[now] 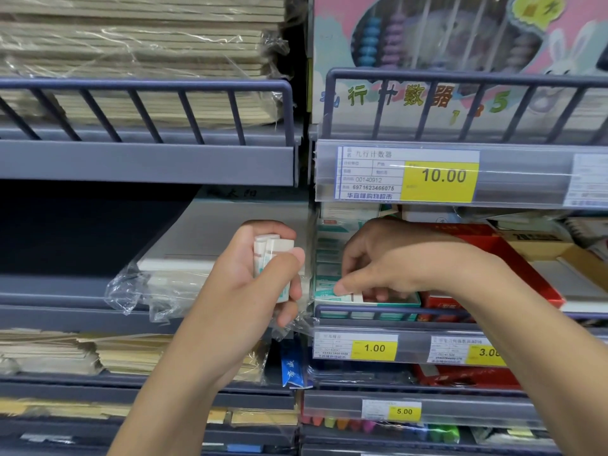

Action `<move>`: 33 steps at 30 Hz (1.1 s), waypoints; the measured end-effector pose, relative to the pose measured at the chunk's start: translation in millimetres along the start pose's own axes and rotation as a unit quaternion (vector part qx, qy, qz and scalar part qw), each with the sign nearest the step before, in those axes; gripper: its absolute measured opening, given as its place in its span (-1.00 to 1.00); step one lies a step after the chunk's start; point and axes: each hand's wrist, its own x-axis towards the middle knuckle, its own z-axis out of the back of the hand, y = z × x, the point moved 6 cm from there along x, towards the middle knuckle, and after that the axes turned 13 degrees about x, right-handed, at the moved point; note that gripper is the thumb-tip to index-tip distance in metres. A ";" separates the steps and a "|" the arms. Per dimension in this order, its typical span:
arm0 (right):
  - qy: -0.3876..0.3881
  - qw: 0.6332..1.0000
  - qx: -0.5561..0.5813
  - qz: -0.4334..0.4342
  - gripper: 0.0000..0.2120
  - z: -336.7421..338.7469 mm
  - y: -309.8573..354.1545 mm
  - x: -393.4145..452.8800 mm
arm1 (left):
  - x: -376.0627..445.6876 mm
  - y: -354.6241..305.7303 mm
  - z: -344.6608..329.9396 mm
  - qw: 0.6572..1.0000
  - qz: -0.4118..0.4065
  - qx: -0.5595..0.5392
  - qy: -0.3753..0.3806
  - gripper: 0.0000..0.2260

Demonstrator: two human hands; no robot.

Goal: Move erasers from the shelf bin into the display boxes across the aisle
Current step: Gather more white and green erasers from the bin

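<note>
My left hand (263, 278) grips a small stack of white erasers (273, 255) with teal print, held upright in front of the shelf. My right hand (371, 268) reaches into the teal-and-white eraser bin (332, 258) on the middle shelf. Its thumb and fingers pinch a white and teal eraser (345, 296) at the bin's front. More erasers are stacked in the bin behind it, partly hidden by my hand.
A blue rail (378, 311) fronts the bin, with a 1.00 price tag (357, 347) below. A red box (500, 258) sits right of the bin. Loose clear plastic wrap (138, 291) hangs off paper packs to the left. An abacus toy box (460, 54) stands on the shelf above.
</note>
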 end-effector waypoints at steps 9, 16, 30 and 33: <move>-0.012 1.000 -0.001 0.003 -0.78 2.8 -6.4 -5.2 | -3.2 -2.7 -2.1 1.000 0.000 0.004 0.007 -0.89; -0.084 0.960 0.226 0.142 -0.87 15.5 16.4 -36.2 | -5.8 -10.4 -16.9 0.999 -0.008 -0.005 0.038 -0.82; -0.021 0.855 0.473 0.214 -0.81 0.3 24.3 -57.7 | -12.5 -18.2 -24.1 1.000 -0.010 -0.016 0.025 -0.62; -0.024 0.784 0.586 0.205 -0.85 6.3 19.9 -56.5 | -12.2 -14.2 -18.0 1.000 0.010 0.025 -0.001 -0.61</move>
